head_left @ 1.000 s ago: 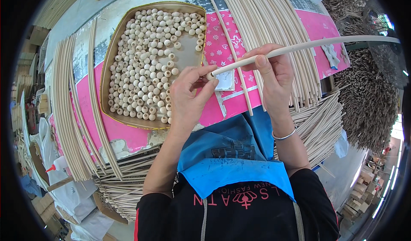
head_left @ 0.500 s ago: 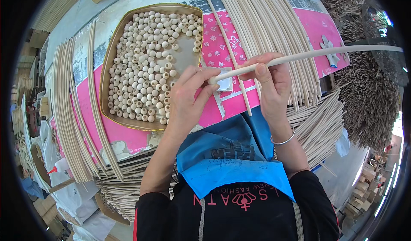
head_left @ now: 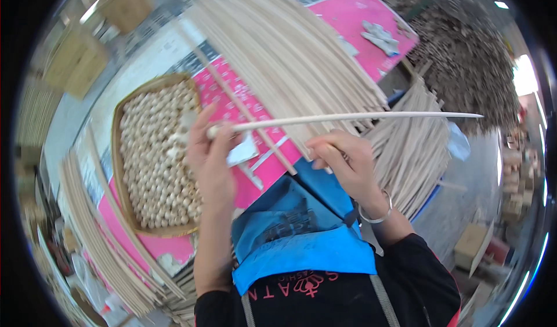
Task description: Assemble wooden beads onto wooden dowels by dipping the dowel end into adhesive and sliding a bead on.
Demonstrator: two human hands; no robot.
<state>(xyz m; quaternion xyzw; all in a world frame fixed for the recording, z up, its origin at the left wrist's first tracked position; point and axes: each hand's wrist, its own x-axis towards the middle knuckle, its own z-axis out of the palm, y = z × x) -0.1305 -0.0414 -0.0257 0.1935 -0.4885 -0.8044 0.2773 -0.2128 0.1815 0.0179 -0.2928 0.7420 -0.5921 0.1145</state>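
Note:
A long pale wooden rod [head_left: 348, 117] lies across the view in my left hand [head_left: 213, 159], whose fingers are closed round its left end. That end looks thicker and rounded, like a bead, but blur hides the detail. Below the rod and apart from it is my right hand [head_left: 345, 159], its fingers curled together; whether anything small is between them is hidden. Just left of my left hand stands a shallow tray [head_left: 118, 173] full of small round wooden beads [head_left: 159, 159] with holes. A small white block [head_left: 243, 150] rests on the pink table covering beneath the rod.
Many loose rods [head_left: 278, 48] cover the table's far middle, with a single rod [head_left: 243, 103] beside them. More rods [head_left: 98, 240] lie at the left. A white glove [head_left: 380, 38] sits at the far right. Bundled sticks [head_left: 406, 147] and a dark stick pile [head_left: 470, 66] stand beyond the table.
My right hand has let go of the rod and dropped below it. My left hand still grips the end, nearer the beads. The whole view has turned and shifted.

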